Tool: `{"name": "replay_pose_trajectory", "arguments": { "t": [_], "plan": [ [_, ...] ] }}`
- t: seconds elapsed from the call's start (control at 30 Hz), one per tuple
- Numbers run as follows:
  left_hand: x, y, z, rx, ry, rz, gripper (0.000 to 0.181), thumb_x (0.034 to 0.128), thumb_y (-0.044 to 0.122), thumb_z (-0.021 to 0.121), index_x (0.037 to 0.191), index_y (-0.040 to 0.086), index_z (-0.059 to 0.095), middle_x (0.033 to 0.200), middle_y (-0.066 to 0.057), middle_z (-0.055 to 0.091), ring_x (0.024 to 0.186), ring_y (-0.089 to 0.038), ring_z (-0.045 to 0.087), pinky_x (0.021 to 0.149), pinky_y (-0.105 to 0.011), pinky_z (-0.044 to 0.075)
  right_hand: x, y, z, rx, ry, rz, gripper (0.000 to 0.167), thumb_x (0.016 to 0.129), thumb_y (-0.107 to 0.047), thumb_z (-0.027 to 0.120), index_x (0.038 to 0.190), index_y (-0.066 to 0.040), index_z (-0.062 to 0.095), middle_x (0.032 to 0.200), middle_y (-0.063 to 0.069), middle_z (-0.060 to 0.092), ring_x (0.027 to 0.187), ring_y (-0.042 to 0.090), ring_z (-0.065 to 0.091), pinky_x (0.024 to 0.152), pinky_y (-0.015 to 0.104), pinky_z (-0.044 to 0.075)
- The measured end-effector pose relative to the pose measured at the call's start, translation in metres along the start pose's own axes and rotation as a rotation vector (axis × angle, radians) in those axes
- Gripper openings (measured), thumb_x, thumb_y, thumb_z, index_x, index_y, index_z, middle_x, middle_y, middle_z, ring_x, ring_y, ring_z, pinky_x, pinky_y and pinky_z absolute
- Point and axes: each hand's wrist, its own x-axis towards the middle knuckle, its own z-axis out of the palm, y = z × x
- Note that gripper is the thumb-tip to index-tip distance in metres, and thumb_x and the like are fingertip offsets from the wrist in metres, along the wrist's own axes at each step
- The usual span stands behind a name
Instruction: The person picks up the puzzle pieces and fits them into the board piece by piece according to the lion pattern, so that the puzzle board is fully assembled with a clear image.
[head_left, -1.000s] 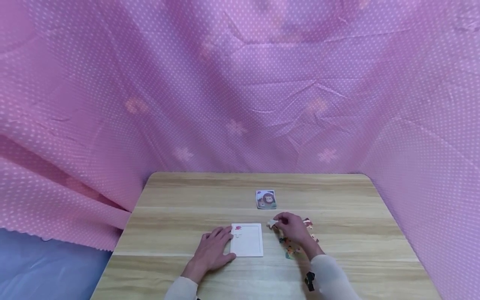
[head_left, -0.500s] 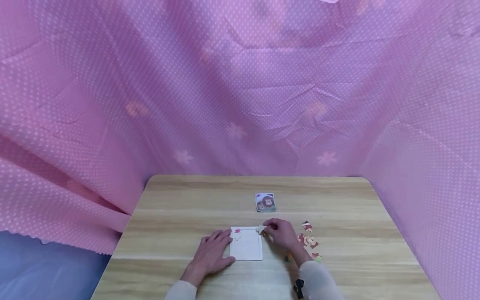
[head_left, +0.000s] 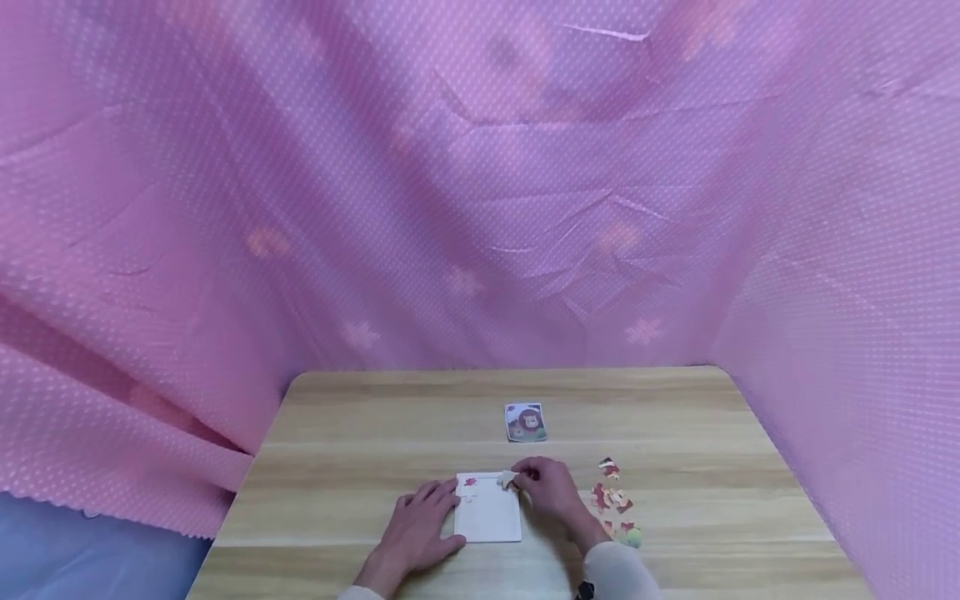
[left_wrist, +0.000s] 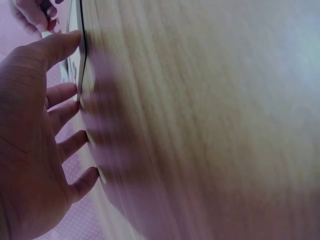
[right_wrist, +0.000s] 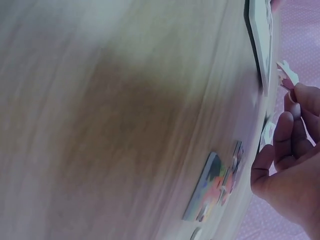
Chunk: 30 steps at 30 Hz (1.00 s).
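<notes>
A white square puzzle board (head_left: 487, 518) lies on the table, with a puzzle piece bearing a red picture (head_left: 470, 482) in its upper left corner. My left hand (head_left: 420, 527) rests at the board's left side, its thumb and fingertips touching the edge; the left wrist view shows the fingers (left_wrist: 62, 92) spread. Between thumb and fingers my right hand (head_left: 553, 492) pinches a pale puzzle piece (head_left: 506, 479) over the board's upper right corner. In the right wrist view that puzzle piece (right_wrist: 288, 75) is tilted, its picture side partly hidden.
Several loose puzzle pieces (head_left: 611, 498) lie right of my right hand. Behind the board sits a small lion picture card (head_left: 525, 422). A pink dotted curtain (head_left: 465, 208) encloses the wooden table (head_left: 360, 433) at the back and sides.
My right hand has carried the puzzle piece leftward, from beside the board to above its upper right corner. The left hand stays at the board's edge. The head view has tilted upward.
</notes>
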Motion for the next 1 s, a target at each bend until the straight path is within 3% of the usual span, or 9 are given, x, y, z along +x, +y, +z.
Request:
{"name": "replay_pose_trajectory", "arguments": {
  "t": [0.17, 0.43, 0.7, 1.0],
  "plan": [
    [-0.005, -0.003, 0.001, 0.007, 0.005, -0.017, 0.063, 0.0796, 0.063, 0.06, 0.128, 0.023, 0.059, 0.152, 0.002, 0.043, 0.137, -0.028, 0.04, 0.097, -0.059, 0.039, 0.0, -0.003, 0.008, 0.005, -0.035, 0.013, 0.011, 0.087, -0.018, 0.067, 0.098, -0.02, 0.071, 0.088, -0.006, 0.067, 0.082, 0.013, 0.058, 0.067, 0.026, 0.05],
    [0.0, -0.003, 0.003, -0.006, 0.018, -0.007, 0.061, 0.0795, 0.061, 0.061, 0.126, 0.021, 0.06, 0.15, 0.002, 0.045, 0.134, -0.028, 0.042, 0.095, -0.058, 0.04, 0.002, -0.005, 0.008, -0.086, -0.002, -0.077, 0.01, 0.085, -0.017, 0.069, 0.094, -0.016, 0.073, 0.083, -0.008, 0.069, 0.075, 0.007, 0.058, 0.063, 0.022, 0.049],
    [0.01, -0.002, 0.004, -0.008, 0.04, -0.001, 0.062, 0.0805, 0.061, 0.06, 0.129, 0.022, 0.058, 0.151, 0.0, 0.043, 0.135, -0.03, 0.042, 0.097, -0.06, 0.039, 0.008, -0.01, 0.002, -0.081, -0.02, -0.055, 0.013, 0.088, -0.017, 0.067, 0.099, -0.016, 0.072, 0.085, -0.008, 0.069, 0.078, 0.009, 0.059, 0.063, 0.022, 0.049],
    [0.005, 0.0, 0.004, -0.012, 0.03, -0.006, 0.063, 0.0807, 0.061, 0.06, 0.129, 0.022, 0.058, 0.152, 0.002, 0.042, 0.136, -0.029, 0.04, 0.097, -0.059, 0.039, 0.002, -0.012, 0.009, -0.064, -0.015, -0.052, 0.012, 0.087, -0.015, 0.068, 0.098, -0.016, 0.073, 0.083, -0.008, 0.069, 0.076, 0.009, 0.059, 0.062, 0.022, 0.049]
  ]
}}
